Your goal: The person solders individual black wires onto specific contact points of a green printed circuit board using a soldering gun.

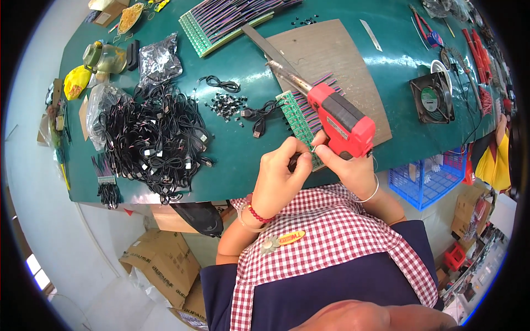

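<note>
**A:** Running this from far off on 1 camera. Where's the work, and what are the fingers doing?

**B:** Green strip [297, 118] with the purple wires [326, 91] is mid-table, partly over the brown board [353, 71], near end right by my fingertips. My left hand [277, 177] is pinched on a dark cable end, I think; mostly hidden tbh. My right hand [353, 174] looks wrapped on the red soldering gun [346, 122], with thumb and index drawn in at a small pale bit by the strip. Can't tell how the other fingers sit, they're covered.

**A:** So how do I do this bit cleanly?

**B:** Reads to me like lining up a cable end at the strip. I'd brace both wrists on the near table edge, pinch close to the cable's end so it doesn't flop, and get it straight before any heat. The barrel points far left, tip near the metal bar [265, 44], so swing it round slowly and keep it off the wires.

**A:** Anything to watch?

**B:** 1 loose black cable [259, 118] lies just left of the strip and could snag. I'd nudge it toward the big cable heap [152, 140] first.
</note>
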The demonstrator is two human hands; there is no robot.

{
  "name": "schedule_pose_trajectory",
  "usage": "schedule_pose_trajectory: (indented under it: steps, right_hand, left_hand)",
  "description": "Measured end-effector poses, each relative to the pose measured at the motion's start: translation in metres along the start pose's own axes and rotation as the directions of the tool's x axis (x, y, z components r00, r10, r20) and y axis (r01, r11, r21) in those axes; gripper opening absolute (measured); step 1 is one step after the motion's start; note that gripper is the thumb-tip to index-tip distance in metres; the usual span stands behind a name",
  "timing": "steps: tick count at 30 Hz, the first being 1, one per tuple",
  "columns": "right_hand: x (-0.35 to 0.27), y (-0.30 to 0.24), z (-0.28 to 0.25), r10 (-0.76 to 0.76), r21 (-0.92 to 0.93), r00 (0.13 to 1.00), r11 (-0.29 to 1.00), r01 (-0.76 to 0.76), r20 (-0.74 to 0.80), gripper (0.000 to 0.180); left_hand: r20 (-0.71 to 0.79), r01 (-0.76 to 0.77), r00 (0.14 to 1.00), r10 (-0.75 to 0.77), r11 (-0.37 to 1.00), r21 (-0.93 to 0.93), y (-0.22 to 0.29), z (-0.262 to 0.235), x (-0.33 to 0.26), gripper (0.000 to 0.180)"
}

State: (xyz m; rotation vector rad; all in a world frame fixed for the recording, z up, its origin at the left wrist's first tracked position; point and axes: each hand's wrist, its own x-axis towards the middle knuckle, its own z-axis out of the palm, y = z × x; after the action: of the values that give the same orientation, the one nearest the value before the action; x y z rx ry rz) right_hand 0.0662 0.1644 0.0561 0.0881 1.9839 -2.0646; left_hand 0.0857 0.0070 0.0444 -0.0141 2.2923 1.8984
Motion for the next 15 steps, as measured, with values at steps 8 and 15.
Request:
schedule_pose_trajectory:
  steps: [8,15]
  right_hand:
    - [-0.002,0.018,-0.008,-0.102,-0.021,0.994,0.995,0.101,-0.031,0.020]
    - [0.007,-0.008,-0.017,0.002,-0.008,1.000,1.000,-0.002,0.009,0.016]
  left_hand:
    - [-0.009,-0.100,0.995,0.101,0.990,0.098,0.007,-0.004,0.006,0.003]
    - [-0.050,-0.133,0.988,0.144,0.975,0.179,0.010,-0.006,0.010,0.005]
